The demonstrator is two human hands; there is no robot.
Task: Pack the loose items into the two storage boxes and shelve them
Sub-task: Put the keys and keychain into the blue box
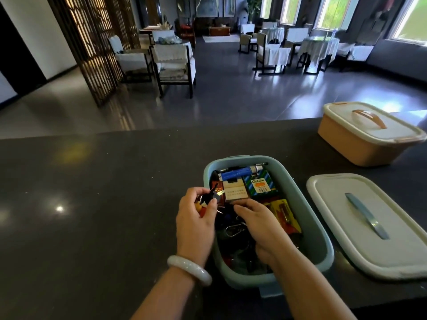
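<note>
- Nearest the camera, two bare forearms come up from the bottom edge of the frame; the left wrist wears a smooth pale-white bangle (189, 270).
- The left hand (196, 218) sits at the left rim of the open pale-blue plastic storage box (323, 248), its fingers curled round a small bunch of dark and orange-red items, with a black piece sticking out above the thumb.
- The right hand (261, 225) reaches down inside that box, fingers bent toward the clutter; I cannot tell whether it holds anything.
- The blue box stands at centre frame on the dark stone counter (92, 204), filled with a blue tube, a cream carton, a green packet and yellow wrappers.
- Just right of it lies its flat whitish lid with a blue handle (369, 225).
- At the upper right stands the peach-coloured storage box (360, 146), closed under a white lid.
</note>
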